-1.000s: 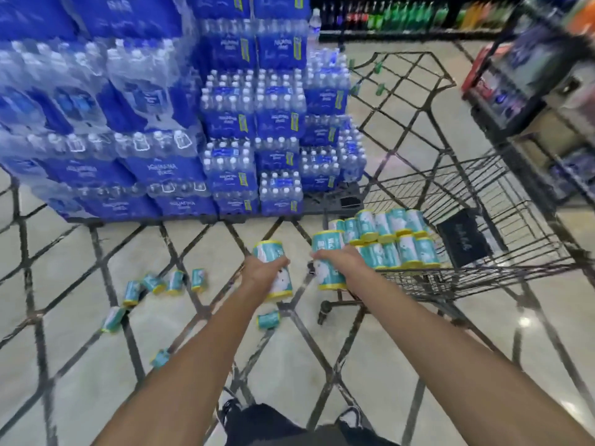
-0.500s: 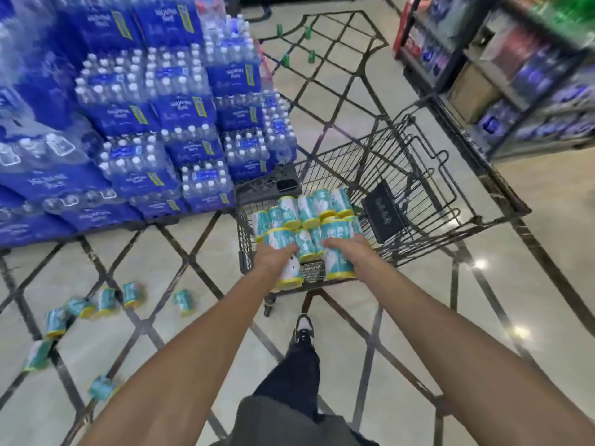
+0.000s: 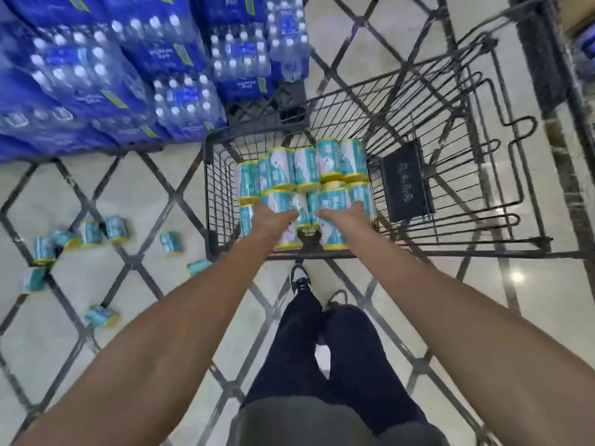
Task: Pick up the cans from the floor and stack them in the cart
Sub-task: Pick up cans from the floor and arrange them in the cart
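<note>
A black wire cart (image 3: 450, 175) stands in front of me with several teal-and-white, yellow-rimmed cans (image 3: 328, 162) stacked at its near left end. My left hand (image 3: 273, 218) reaches over the cart's near edge, shut on a can (image 3: 288, 238) at the front of the stack. My right hand (image 3: 346, 215) grips another can (image 3: 333, 236) beside it. Both held cans sit upright, just inside the rim. Several more cans (image 3: 90, 231) lie scattered on the floor to the left.
Tall stacks of blue bottled-water packs (image 3: 128, 69) on a dark pallet border the cart at upper left. A black panel (image 3: 405, 181) hangs inside the cart. My legs and shoes (image 3: 301, 280) stand right behind the cart. A shelf edge (image 3: 547, 53) runs along the right.
I stepped up to the cart; both hands carried their cans from beside the cart over its near edge and lowered them against the stack.
</note>
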